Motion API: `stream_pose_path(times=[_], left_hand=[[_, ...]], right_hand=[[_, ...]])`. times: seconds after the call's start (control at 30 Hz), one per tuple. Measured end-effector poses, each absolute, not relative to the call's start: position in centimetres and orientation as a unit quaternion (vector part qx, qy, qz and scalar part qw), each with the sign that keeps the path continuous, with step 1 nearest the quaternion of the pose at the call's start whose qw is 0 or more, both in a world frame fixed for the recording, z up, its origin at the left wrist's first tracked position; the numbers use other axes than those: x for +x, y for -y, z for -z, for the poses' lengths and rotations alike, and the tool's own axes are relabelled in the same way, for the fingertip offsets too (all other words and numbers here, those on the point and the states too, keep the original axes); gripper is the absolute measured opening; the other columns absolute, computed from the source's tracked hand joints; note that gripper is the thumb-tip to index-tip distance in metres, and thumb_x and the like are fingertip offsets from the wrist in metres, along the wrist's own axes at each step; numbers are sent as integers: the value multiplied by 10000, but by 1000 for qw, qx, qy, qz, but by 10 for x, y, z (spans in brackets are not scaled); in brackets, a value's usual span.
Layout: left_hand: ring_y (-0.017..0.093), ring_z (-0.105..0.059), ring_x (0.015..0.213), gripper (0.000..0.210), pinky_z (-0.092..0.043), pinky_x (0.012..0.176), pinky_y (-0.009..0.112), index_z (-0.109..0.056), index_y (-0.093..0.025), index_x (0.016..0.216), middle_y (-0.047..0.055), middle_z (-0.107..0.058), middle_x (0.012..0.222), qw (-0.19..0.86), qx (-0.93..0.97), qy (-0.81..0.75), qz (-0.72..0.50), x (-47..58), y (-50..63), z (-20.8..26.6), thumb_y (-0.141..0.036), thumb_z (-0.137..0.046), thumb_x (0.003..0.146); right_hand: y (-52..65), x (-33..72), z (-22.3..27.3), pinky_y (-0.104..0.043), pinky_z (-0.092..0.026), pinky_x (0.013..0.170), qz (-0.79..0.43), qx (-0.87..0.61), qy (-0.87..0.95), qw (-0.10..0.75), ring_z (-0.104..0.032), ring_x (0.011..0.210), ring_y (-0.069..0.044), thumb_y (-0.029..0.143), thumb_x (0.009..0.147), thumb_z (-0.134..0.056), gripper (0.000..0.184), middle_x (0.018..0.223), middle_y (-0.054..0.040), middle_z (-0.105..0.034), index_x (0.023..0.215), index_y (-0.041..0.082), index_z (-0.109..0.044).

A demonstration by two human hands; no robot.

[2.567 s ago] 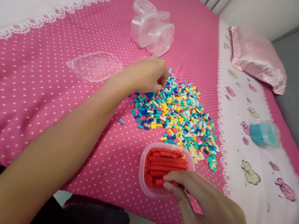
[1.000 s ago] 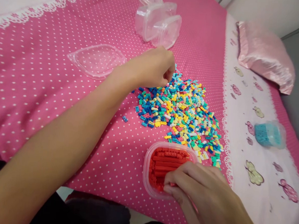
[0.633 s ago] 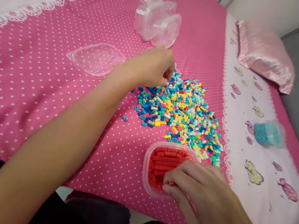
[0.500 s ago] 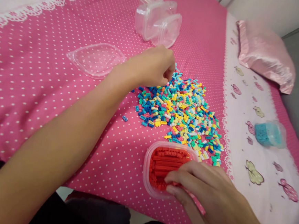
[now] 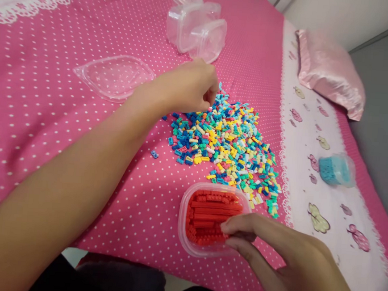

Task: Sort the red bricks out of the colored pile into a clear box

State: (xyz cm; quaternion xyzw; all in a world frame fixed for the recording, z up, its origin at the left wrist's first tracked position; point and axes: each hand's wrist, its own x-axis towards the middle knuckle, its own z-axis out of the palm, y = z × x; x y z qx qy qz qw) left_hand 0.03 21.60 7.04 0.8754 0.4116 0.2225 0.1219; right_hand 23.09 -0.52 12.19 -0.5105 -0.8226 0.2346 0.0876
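Right hand (image 5: 273, 250), lower right of frame: thumb and forefinger bent toward each other, tips narrowly apart, over the right part of the open container (image 5: 182, 221). Cannot tell whether a piece sits between them. Container stands at lower centre, opening facing up; rounded-corner outline reads wider across the frame than down it, so long axis runs roughly left to right. Right end partly behind the fingers. Inside, long red bars (image 5: 214, 212) lie side by side, also pointing left to right, with shorter red pieces around them.

Left hand (image 5: 200, 85), upper centre: fingers curled inward at the upper-left edge of the brick pile (image 5: 231, 141); fingertips mostly hidden, grip cannot be told. Pile is mixed colours, spreading from centre down toward the right, reaching close to the container's upper rim. One stray blue brick (image 5: 154, 154) lies left of it.

Clear leaf-shaped lid (image 5: 115, 77), upper left: long axis across the frame, tip pointing left. Clear containers (image 5: 186, 24) cluster at top centre.
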Motion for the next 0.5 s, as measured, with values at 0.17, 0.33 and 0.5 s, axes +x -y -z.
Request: stream_pose_path(times=[0.17, 0.33, 0.5], left_hand=[[237, -683, 834, 347, -484, 775, 327, -818, -239, 942, 57, -765, 775, 127, 874, -414, -222, 1, -215, -72, -229, -571, 699], [228, -679, 800, 340, -484, 769, 323, -818, -225, 921, 51, -752, 735, 121, 877, -411, -217, 2, -214, -74, -223, -570, 688], [236, -683, 825, 338, -489, 769, 326, -817, -250, 916, 47, -756, 744, 143, 872, -407, -230, 1, -214, -73, -228, -572, 685]], right_hand=[[0, 229, -125, -173, -607, 754, -255, -491, 825, 112, -758, 871, -136, 77, 891, -593, 242, 956, 26, -765, 966, 292, -679], [0, 229, -125, -178, -605, 740, -274, -487, 823, 104, -744, 870, -133, 76, 923, -537, 256, 961, 5, -755, 978, 281, -681], [2, 227, -127, -157, -586, 693, -321, -505, 795, 96, -727, 798, -112, 110, 955, -504, 227, 896, 35, -744, 944, 280, -653]])
